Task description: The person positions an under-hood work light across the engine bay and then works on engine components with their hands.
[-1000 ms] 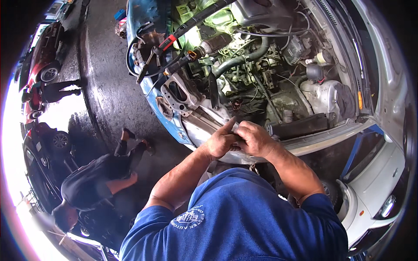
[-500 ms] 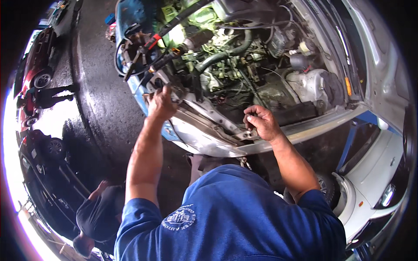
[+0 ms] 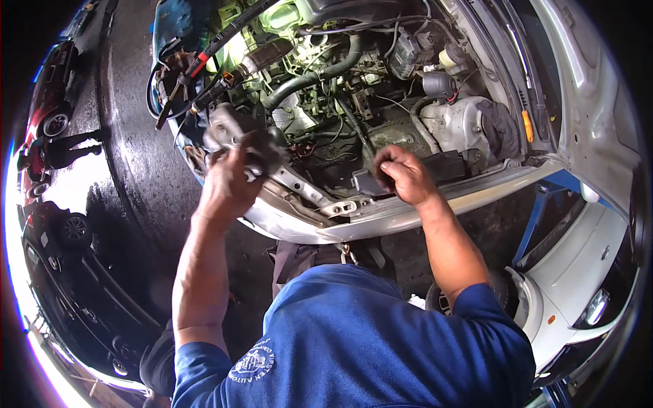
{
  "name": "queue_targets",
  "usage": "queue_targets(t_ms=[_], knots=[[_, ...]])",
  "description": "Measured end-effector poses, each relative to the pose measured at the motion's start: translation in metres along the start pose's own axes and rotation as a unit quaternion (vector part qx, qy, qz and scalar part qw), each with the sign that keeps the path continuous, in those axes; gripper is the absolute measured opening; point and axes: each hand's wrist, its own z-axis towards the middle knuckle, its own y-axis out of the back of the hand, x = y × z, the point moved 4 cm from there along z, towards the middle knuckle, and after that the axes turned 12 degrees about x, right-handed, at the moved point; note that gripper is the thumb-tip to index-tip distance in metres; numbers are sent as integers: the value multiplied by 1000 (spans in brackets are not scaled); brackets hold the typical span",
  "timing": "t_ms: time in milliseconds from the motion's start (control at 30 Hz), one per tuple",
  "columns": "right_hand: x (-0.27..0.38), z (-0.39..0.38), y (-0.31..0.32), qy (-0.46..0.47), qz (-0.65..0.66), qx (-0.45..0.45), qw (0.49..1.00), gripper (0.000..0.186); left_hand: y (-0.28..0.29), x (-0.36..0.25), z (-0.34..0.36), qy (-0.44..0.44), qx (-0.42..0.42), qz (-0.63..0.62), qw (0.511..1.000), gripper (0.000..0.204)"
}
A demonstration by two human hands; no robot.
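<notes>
My left hand point(image 3: 229, 183) grips a blurred grey metal bracket point(image 3: 235, 129), lifted at the front left of the engine bay of an open-bonnet car. My right hand point(image 3: 407, 178) has curled fingers near the right part of the front crossmember point(image 3: 303, 190); what they hold, if anything, I cannot make out. Between and beyond my hands lie hoses point(image 3: 297, 83) and engine parts. A red-and-black tool point(image 3: 197, 64) lies across the left of the bay. An orange-handled tool point(image 3: 527, 126) rests at the bay's right edge.
Wet dark floor point(image 3: 132, 149) runs along the left, with a red car point(image 3: 47, 115), a person in dark trousers point(image 3: 68, 151), a black car point(image 3: 75, 285) and another person's dark clothing point(image 3: 160, 360). A white car point(image 3: 571, 279) and a blue steel frame point(image 3: 537, 217) stand at the right.
My hands have moved apart: the left went up-left and now lifts the bracket, the right stayed right with fingers curled. The view has shifted; the nearby co-worker has moved mostly out of sight.
</notes>
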Motion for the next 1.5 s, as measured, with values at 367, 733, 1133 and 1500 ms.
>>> queue_targets(t_ms=[367,733,1133,1500], knots=[[19,85,-19,-117,-153,0,981,28,-74,-48,90,-62,87,21,994,104],[-3,114,55,-140,231,114,956,25,-19,12,194,-17,69,5,997,71],[-18,131,80,-205,15,38,978,30,-47,7,257,89,170,148,970,32],[65,55,83,-139,-477,-135,857,42,-85,57,260,79,72,242,965,21]])
